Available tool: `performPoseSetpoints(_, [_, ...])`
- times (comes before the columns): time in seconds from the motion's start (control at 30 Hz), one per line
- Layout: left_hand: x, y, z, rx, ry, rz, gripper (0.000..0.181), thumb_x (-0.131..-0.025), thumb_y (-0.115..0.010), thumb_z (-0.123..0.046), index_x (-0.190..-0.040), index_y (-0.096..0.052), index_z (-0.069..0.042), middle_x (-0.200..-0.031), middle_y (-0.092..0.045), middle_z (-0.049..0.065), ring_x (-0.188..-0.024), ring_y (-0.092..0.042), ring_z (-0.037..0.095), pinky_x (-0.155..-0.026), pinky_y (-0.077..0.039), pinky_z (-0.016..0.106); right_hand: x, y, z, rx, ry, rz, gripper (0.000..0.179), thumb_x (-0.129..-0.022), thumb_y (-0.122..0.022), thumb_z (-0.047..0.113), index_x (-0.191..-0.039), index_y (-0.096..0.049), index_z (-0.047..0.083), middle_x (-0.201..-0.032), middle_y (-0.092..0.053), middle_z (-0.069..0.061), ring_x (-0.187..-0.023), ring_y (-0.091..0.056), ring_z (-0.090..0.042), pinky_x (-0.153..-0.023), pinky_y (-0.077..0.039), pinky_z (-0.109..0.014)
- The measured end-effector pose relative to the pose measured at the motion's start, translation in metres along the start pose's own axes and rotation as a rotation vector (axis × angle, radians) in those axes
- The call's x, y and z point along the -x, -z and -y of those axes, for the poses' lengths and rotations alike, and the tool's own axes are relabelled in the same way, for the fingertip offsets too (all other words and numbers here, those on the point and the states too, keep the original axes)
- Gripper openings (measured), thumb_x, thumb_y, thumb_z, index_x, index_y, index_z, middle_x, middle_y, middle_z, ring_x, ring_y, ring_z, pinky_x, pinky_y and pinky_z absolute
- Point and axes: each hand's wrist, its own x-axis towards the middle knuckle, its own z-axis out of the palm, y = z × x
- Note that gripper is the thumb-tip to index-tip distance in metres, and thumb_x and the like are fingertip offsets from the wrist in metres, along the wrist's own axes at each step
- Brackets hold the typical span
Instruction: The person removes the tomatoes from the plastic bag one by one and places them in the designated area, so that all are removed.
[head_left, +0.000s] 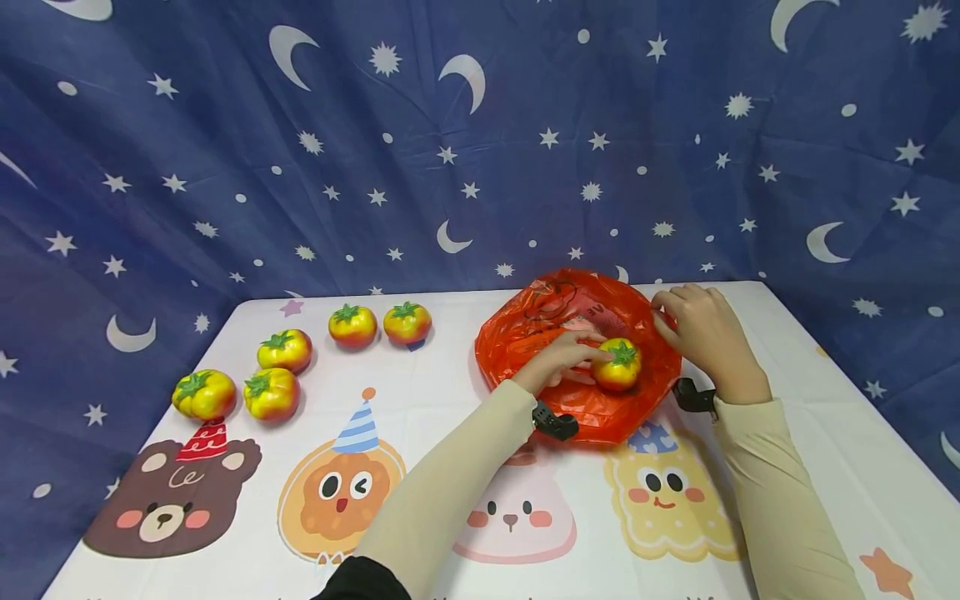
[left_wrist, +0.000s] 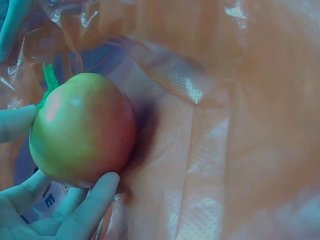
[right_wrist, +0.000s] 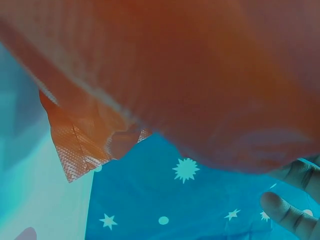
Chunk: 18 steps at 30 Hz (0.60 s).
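A red plastic bag lies spread on the table, its mouth facing up. My left hand reaches over it and holds a yellow-red toy tomato with a green leafy top. In the left wrist view, fingertips touch the tomato from two sides, with the bag's inside around it. At the bag's right edge, my right hand grips the rim with bent fingers. The right wrist view shows the bag covering most of that hand; only some fingers appear.
Several more toy tomatoes stand on the left part of the white table cover, which has printed cartoon figures. A dark blue curtain with stars and moons hangs behind the table. Black straps circle both wrists.
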Motion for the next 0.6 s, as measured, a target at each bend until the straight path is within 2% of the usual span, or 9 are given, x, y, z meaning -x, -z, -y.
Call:
performPoseSetpoints(0.23, [0.002,0.005,0.003,-0.001,-0.001,-0.027,0.046,-0.085,-0.068,-0.017,-0.129,-0.055,-0.011,-0.125,-0.055,0.009,-0.100,-0.060,0.026,-0.086,-0.056,0.040,0.001,0.000,-0.001,0.001,-0.002,0.005,0.013,-0.073,-0.074,0.005,-0.083,-0.068,0.000,-0.078,-0.068,-0.018,-0.076,-0.060,-0.035,-0.075,-0.051,-0.052])
performPoseSetpoints(0.4, [0.007,0.010,0.000,0.004,-0.006,-0.044,0.048,-0.085,-0.068,-0.018,-0.129,-0.051,-0.008,-0.125,-0.055,0.012,-0.105,-0.061,0.029,-0.088,-0.055,0.041,0.001,0.000,0.000,0.001,-0.014,0.015,0.014,-0.073,-0.075,0.005,-0.084,-0.068,0.000,-0.079,-0.069,-0.018,-0.077,-0.060,-0.035,-0.076,-0.051,-0.052])
performPoseSetpoints(0.43, [0.002,0.013,0.004,0.008,-0.022,-0.045,0.050,-0.083,-0.071,-0.022,-0.128,-0.052,-0.010,-0.122,-0.056,0.011,-0.103,-0.062,0.028,-0.084,-0.057,0.039,0.001,0.000,0.000,0.001,-0.017,0.017,0.014,-0.073,-0.075,0.005,-0.084,-0.068,0.000,-0.079,-0.069,-0.018,-0.077,-0.060,-0.035,-0.077,-0.051,-0.052])
performPoseSetpoints(0.6, [0.009,0.016,-0.001,0.003,-0.030,-0.056,0.051,-0.082,-0.072,-0.022,-0.127,-0.052,-0.010,-0.121,-0.056,0.011,-0.100,-0.063,0.028,-0.083,-0.057,0.040,0.001,0.000,0.000,0.007,-0.027,0.025,0.015,-0.073,-0.075,0.006,-0.086,-0.069,-0.001,-0.081,-0.069,-0.019,-0.079,-0.060,-0.035,-0.078,-0.051,-0.053])
